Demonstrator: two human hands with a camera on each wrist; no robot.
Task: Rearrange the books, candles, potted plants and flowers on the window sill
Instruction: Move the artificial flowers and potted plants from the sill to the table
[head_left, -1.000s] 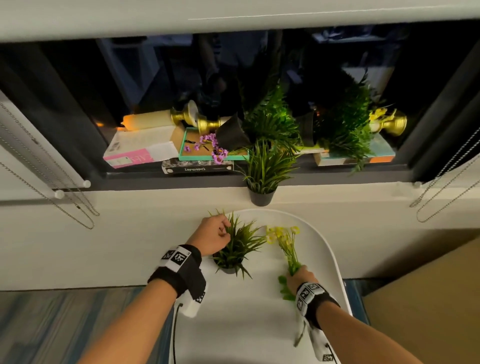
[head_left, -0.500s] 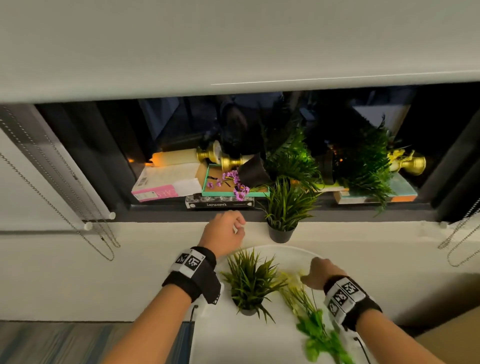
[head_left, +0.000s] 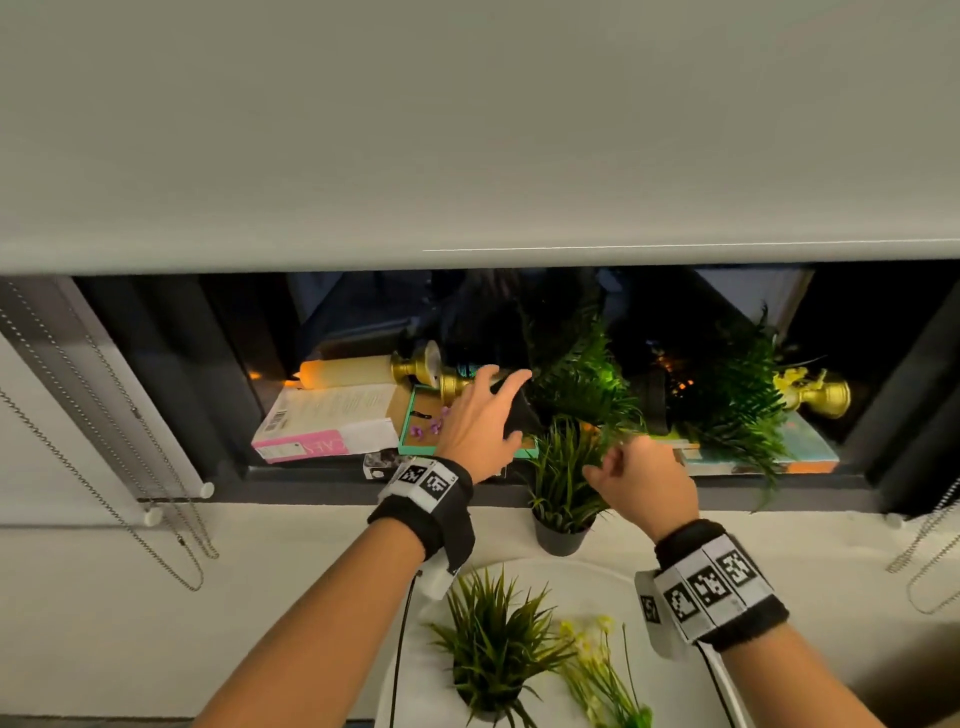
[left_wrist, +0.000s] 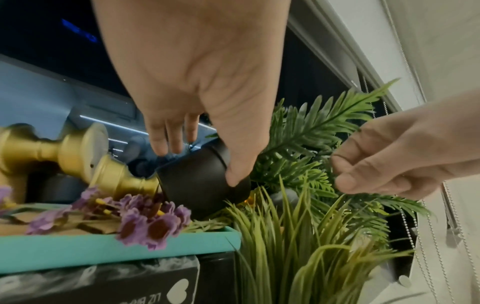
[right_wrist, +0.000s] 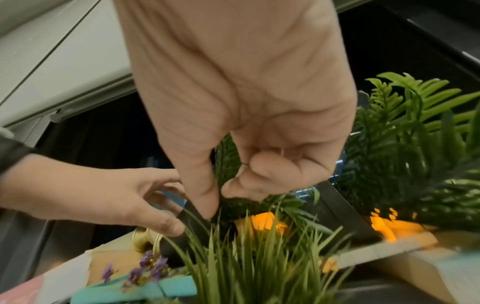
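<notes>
On the window sill (head_left: 291, 475) a fern (head_left: 582, 379) lies tipped over in its black pot (head_left: 517, 415) (left_wrist: 197, 185), resting on a teal book (head_left: 415, 441). My left hand (head_left: 483, 415) (left_wrist: 197, 164) grips that pot, thumb on its near side and fingers over the far side. My right hand (head_left: 623, 467) (right_wrist: 221, 195) hovers with loosely curled fingers among the leaves above an upright grass plant (head_left: 561, 478) at the sill's front edge, holding nothing. Purple flowers (head_left: 431, 427) (left_wrist: 150, 222) lie on the teal book. A cream candle (head_left: 353, 370) in a gold holder (head_left: 415, 364) lies on its side.
A pink and white book (head_left: 332, 421) lies at the left, a second fern (head_left: 737, 395), gold holder (head_left: 826, 397) and book (head_left: 810, 452) at the right. On the white table (head_left: 613, 577) below are another grass plant (head_left: 493, 654) and yellow flowers (head_left: 597, 670). Bead chains (head_left: 104, 467) hang at both sides.
Both hands left the grass plant and yellow flowers on the table and rose to the sill. The left hand now holds the tipped black pot; the right reached the leaves.
</notes>
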